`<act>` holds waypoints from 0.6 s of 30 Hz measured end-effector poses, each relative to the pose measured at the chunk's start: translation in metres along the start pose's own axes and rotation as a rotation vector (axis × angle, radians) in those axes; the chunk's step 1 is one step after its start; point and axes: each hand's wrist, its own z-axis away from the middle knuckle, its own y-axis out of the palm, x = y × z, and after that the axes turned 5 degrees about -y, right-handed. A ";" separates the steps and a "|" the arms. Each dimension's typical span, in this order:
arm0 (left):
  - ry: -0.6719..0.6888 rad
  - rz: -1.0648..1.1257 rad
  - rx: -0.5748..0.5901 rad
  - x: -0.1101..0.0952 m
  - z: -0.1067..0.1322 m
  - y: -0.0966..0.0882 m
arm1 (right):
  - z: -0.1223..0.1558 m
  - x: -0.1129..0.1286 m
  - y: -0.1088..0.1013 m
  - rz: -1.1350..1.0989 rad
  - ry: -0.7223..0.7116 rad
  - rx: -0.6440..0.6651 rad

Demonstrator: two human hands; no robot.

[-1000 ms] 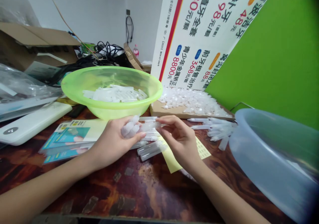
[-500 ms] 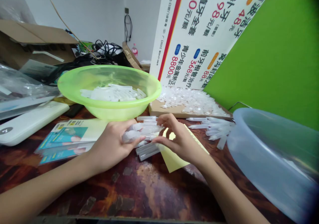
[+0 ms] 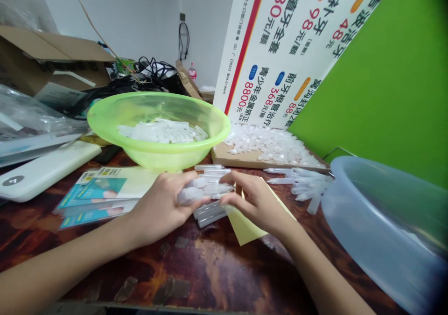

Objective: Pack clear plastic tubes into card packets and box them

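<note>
Several translucent plastic tubes with frosted, rounded ends are bunched in my left hand, its thumb and fingers closed round them. They point to the right, and a narrow pointed tip shows on one of them. My right hand curls in at that tip, thumb and fingertips on either side of it; the exact contact is blurred. More clear tubes lie on the table below and behind the hands. A yellow paper pad lies partly under my right hand.
A green basin with white tubes stands behind my left hand. A cardboard tray of small clear pieces sits behind my right, near a pile of pointed tubes. Rightward is a blue tub; leftward, printed cards and a white device.
My right thumb and fingertips have drawn closer together at the pointed tip. The tubes stay in my left hand. The whole view has shifted slightly.
</note>
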 end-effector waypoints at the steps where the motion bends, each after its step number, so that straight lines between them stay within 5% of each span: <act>1: -0.012 0.012 -0.001 0.000 -0.001 0.000 | 0.000 0.001 0.000 -0.020 -0.016 -0.005; 5: -0.048 0.038 0.047 -0.001 -0.002 0.000 | 0.001 0.002 0.005 0.009 -0.084 0.021; 11: -0.085 0.029 0.074 -0.003 -0.001 0.006 | 0.002 -0.003 0.018 0.092 0.046 0.019; 18: -0.257 0.364 0.167 -0.013 -0.008 -0.008 | 0.002 0.006 0.005 0.144 -0.178 -0.099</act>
